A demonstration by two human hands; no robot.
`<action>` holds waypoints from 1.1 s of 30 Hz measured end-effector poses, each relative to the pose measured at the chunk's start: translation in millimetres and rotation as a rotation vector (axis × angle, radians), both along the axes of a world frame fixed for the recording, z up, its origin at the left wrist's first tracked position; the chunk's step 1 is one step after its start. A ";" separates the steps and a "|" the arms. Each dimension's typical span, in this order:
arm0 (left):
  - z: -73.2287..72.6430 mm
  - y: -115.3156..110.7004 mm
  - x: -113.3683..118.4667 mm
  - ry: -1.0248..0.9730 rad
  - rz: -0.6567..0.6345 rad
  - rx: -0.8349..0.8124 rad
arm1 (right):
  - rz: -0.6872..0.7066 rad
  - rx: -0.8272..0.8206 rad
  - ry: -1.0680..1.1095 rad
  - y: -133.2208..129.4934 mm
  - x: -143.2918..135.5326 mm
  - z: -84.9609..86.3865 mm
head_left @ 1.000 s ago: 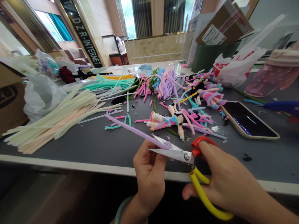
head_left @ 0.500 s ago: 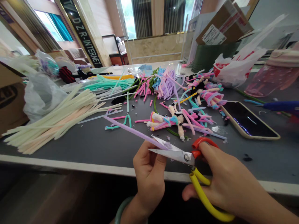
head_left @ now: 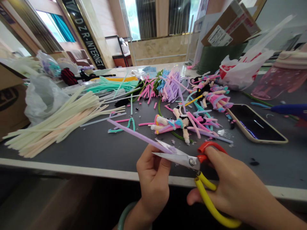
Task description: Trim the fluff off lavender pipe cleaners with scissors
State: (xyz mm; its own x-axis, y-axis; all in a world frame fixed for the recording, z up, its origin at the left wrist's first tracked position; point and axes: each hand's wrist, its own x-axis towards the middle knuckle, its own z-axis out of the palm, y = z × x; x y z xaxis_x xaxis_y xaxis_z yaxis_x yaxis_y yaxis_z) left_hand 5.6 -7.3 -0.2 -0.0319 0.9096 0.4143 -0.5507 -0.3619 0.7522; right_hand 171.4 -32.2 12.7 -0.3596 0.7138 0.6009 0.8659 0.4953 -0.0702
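Pinched in my left hand (head_left: pixel 153 179) is a lilac pipe cleaner (head_left: pixel 136 135), its long end slanting up to the left. My right hand (head_left: pixel 230 179) grips a pair of scissors (head_left: pixel 176 155) with one red and one yellow handle. The parted blades lie around the pipe cleaner's near end, close to my left fingertips. Just beyond my hands a pipe-cleaner doll (head_left: pixel 170 123) rests on the grey table (head_left: pixel 96 145). A bent teal pipe cleaner (head_left: pixel 130 123) lies left of the doll.
Cream pipe cleaners (head_left: pixel 57 124) cover the left side. Cut lilac pieces (head_left: pixel 171 88) and teal stems (head_left: pixel 115 84) are heaped at the back. To the right are more dolls (head_left: pixel 217 99), a phone (head_left: pixel 256 123), a pink bottle (head_left: pixel 275 78) and a blue-handled tool (head_left: pixel 287 109).
Almost nothing differs. Both hands, the scissors and the lilac pipe cleaner hold nearly the same position, the blades still parted around it.
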 end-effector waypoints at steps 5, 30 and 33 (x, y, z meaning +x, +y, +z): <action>1.8 0.7 0.4 -0.003 -0.003 0.000 | 0.004 -0.009 -0.002 -0.6 1.0 -0.7; -1.2 2.5 0.7 -0.015 -0.012 -0.005 | 0.009 0.016 -0.007 -1.1 2.4 -1.3; -0.5 2.7 0.9 -0.012 -0.018 -0.005 | 0.010 0.012 0.003 -0.7 2.7 -1.1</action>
